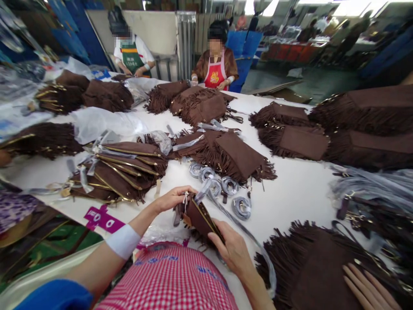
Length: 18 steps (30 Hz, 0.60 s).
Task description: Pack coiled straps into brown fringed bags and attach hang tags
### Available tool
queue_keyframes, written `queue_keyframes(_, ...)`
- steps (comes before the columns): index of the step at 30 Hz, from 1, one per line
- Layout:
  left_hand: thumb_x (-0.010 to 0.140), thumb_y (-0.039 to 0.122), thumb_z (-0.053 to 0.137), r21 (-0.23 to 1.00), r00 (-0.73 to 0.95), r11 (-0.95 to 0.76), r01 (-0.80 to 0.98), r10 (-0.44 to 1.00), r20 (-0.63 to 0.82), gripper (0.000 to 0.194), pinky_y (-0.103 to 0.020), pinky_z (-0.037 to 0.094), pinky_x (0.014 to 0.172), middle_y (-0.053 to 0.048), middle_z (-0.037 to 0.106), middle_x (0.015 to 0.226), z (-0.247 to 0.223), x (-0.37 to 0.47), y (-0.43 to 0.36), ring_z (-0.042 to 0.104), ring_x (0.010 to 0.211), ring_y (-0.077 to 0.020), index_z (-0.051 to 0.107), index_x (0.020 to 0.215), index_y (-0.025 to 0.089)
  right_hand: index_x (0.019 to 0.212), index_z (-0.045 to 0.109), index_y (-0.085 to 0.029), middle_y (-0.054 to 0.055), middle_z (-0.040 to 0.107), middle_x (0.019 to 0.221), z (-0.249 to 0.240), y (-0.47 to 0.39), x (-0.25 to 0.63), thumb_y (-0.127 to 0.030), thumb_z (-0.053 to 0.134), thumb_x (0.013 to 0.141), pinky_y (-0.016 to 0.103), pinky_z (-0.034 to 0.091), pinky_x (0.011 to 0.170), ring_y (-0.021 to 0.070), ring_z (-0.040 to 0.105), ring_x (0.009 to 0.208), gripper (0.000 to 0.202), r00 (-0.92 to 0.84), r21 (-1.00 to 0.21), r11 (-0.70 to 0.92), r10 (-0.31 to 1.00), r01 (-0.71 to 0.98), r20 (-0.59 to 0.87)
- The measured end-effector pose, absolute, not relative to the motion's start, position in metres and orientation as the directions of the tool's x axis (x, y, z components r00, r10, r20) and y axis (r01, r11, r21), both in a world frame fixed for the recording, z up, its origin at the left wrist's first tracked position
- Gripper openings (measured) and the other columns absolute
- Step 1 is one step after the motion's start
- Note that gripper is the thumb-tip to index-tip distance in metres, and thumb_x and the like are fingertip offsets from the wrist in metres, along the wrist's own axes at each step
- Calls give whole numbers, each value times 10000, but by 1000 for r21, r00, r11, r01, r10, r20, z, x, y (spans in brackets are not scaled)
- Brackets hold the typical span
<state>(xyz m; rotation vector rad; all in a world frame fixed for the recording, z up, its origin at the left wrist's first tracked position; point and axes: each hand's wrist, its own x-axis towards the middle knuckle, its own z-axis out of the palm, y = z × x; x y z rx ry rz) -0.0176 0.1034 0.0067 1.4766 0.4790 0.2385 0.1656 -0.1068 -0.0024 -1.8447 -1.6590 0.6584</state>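
A dark brown zip-top bag stands tilted at the table's near edge, gripped at both ends. My left hand is closed on its far upper corner, by a white string and a small tan tag. On the near side, my right hand holds the other end, thumb along the gold zip. From the bag's top, a strap in clear plastic wrap trails to the right. Just beyond lie several coiled wrapped straps. What is under the bag is hidden.
Zipped brown pouches are stacked at the left; fringed bags lie ahead. A co-worker's hand rests on a fringed bag at lower right. Wrapped straps are piled at right. Two people work across the white table.
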Motion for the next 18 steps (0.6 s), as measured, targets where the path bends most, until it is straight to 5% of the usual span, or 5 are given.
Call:
queue_keyframes(5,863,226,490,960,878,-245,136,479,-2,365,-397,380,1052,-105,559,1252,12,-30,104,501,1202,-238,537,1219,158,682,543,-205,-4,523,681,-20,-80,158,-421,454,923,275,371,624,168,511,669,336,73,-864,-165,986,476,-148)
queue_keyframes(9,811,77,452,649,777,-732,207,526,345,585,-495,311,1093,-163,357,1446,19,-41,78,351,1329,-274,393,1384,177,687,518,-203,-44,429,615,-33,-76,159,-464,536,849,254,308,559,135,409,594,308,67,-928,-318,948,193,-311)
queue_keyframes(13,898,123,463,309,878,-928,207,316,360,306,-460,333,1042,-112,572,1166,12,-42,46,472,1118,-242,551,1187,173,696,508,-204,-58,399,601,-35,-71,150,-457,553,843,254,283,560,125,372,579,297,66,-934,-305,952,187,-297)
queue_keyframes(18,954,223,472,199,874,-909,366,409,262,140,-392,368,884,-57,595,886,-10,-40,37,483,895,-210,595,976,160,696,494,-206,-71,362,574,-36,-67,149,-425,588,816,253,252,536,117,335,554,267,7,-920,-339,939,197,-344)
